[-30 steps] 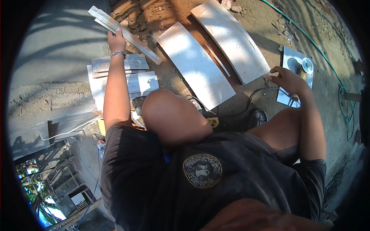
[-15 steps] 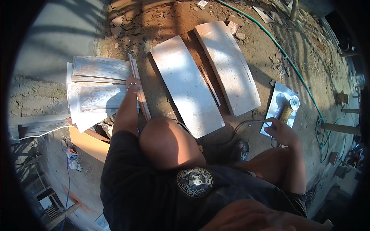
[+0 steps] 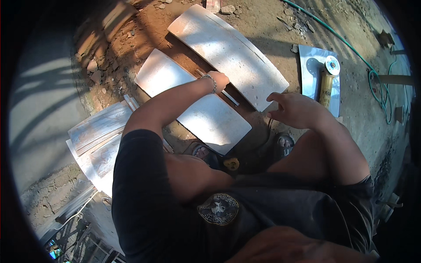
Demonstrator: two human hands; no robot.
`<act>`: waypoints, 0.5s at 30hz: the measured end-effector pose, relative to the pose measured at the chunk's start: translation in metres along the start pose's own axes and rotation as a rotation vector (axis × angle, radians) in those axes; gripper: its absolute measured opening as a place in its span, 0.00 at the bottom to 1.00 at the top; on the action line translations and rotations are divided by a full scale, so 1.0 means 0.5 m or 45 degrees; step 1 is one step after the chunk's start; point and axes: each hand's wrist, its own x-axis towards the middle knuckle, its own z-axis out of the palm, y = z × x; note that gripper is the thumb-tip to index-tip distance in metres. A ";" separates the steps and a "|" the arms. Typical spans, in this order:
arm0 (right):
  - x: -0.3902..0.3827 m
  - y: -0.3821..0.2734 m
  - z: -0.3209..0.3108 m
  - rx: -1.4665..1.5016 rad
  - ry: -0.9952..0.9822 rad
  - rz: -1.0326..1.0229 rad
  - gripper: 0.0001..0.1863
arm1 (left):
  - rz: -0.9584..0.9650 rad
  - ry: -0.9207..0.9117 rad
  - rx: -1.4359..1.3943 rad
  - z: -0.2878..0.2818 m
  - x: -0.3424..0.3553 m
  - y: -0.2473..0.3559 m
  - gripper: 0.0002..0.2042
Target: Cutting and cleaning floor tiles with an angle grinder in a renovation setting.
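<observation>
Two pale slabs lie side by side on the dirt, the nearer slab [image 3: 215, 125] and the farther slab [image 3: 228, 46]. Over the gap between them is my left hand [image 3: 216, 82], a bracelet at its wrist. Its fingers are curled down around a thin strip [image 3: 230, 98] that runs along the gap; the fingertips are hidden. My right hand [image 3: 293, 109] hovers by the near corner of the farther slab, thumb and index finger apart, nothing seen between them. An angle grinder [image 3: 326, 85] with a pale disc rests on a shiny grey sheet [image 3: 309, 79] to the right.
Wood-grained boards [image 3: 98, 127] are stacked on white panels at the left, with narrow strips along their edge. A green hose [image 3: 346, 41] curves along the right. Rubble [image 3: 98, 76] lies far left. A small yellow object [image 3: 231, 164] sits near my feet.
My left hand has left the strips beside the boards and come right to the gap between the slabs. My right hand has moved up and left, away from the grinder's sheet. The view has shifted.
</observation>
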 end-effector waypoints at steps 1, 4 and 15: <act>0.000 0.002 -0.004 -0.023 -0.019 0.036 0.27 | -0.024 -0.054 0.073 0.010 0.016 0.012 0.12; -0.011 0.015 -0.005 0.009 0.064 -0.056 0.27 | 0.007 -0.159 0.105 0.051 0.026 0.024 0.12; -0.027 0.062 -0.013 0.042 -0.041 0.064 0.27 | -0.274 0.005 -0.197 0.093 0.051 0.017 0.08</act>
